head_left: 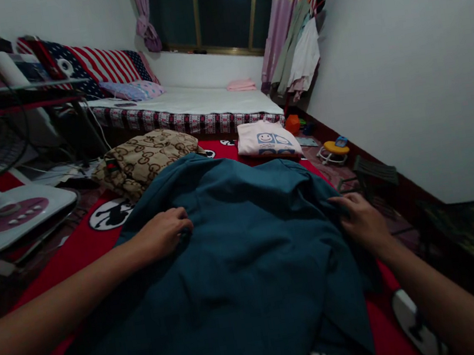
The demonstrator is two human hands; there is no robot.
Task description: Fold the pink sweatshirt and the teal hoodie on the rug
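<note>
A dark teal garment (pixel 239 248), perhaps a shirt or jacket, is spread over a red cloth (pixel 69 244) printed with black-and-white round figures. My left hand (pixel 167 232) is closed on the garment's cloth near its upper left, fingers curled into the fabric. At the right side, my right hand (pixel 359 218) pinches the garment by its edge. Wrinkles run across the middle of the fabric, and its lower right corner lies folded. Which part of the garment each hand grips is hard to make out.
Beyond the garment lie a brown patterned cloth bundle (pixel 149 155) and a folded pale pink shirt (pixel 267 139). A fan base (pixel 15 213) stands at left. Along the right wall are a yellow stool (pixel 336 148) and a dark chair (pixel 374 172). A bed (pixel 208 102) is at the back.
</note>
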